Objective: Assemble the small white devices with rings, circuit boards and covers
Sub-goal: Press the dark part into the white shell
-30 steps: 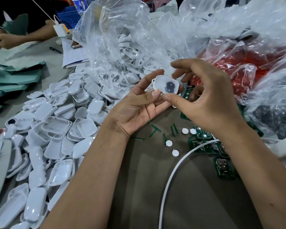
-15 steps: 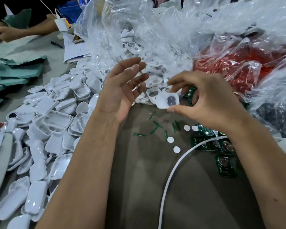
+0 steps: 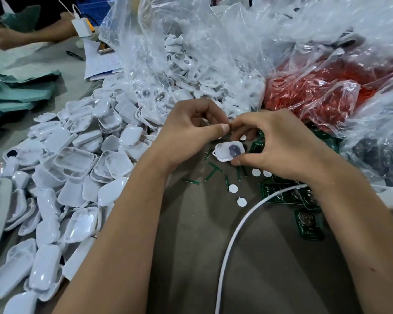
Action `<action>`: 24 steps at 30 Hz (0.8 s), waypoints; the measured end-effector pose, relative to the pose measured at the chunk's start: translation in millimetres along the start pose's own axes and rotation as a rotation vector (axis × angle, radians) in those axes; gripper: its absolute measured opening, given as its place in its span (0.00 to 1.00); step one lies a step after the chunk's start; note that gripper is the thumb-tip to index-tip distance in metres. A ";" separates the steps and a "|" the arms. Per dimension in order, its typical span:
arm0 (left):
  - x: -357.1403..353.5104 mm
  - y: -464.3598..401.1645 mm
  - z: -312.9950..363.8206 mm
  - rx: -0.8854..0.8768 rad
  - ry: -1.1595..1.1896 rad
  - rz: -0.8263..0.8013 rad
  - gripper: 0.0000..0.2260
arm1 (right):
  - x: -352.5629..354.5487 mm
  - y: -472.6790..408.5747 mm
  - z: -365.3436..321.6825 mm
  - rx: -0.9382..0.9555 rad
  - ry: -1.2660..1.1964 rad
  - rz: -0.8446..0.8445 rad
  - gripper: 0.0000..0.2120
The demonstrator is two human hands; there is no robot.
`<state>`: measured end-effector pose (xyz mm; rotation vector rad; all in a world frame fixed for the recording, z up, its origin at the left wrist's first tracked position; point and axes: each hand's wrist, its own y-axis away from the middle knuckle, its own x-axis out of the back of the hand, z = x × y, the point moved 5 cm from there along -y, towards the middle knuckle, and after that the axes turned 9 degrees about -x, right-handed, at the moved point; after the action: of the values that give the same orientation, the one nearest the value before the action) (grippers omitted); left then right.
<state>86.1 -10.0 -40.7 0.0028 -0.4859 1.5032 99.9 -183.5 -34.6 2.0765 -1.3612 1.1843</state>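
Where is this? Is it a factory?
Probably a small assembly workshop. A heap of white covers fills the table, more parts sit in plastic bags, and green circuit boards lie near the hands.

The person is showing two bare forearms, left hand (image 3: 191, 134) and right hand (image 3: 284, 150) ungloved, wearing no visible sleeves.

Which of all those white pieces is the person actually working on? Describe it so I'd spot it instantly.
Start at the clear plastic bag of white parts at the table's far side, then come down to the two hands meeting just below it. The right hand pinches one small white shell; unlike the heaped white covers at left, it shows a dark round patch inside.
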 end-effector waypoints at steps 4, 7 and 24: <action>0.0 -0.4 -2.7 0.024 -0.061 0.017 0.03 | 4.1 0.1 2.4 -0.003 -0.003 0.001 0.24; 0.0 -0.8 -5.4 0.030 -0.092 0.021 0.04 | 11.5 -1.7 9.3 -0.040 -0.007 0.066 0.15; -22.5 -1.5 -2.7 -0.061 -0.326 -0.120 0.07 | 15.2 0.9 21.9 -0.208 0.196 -0.023 0.11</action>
<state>88.5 -30.8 -49.7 0.2280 -0.7796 1.3740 111.3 -207.6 -34.8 1.7784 -1.3047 1.1503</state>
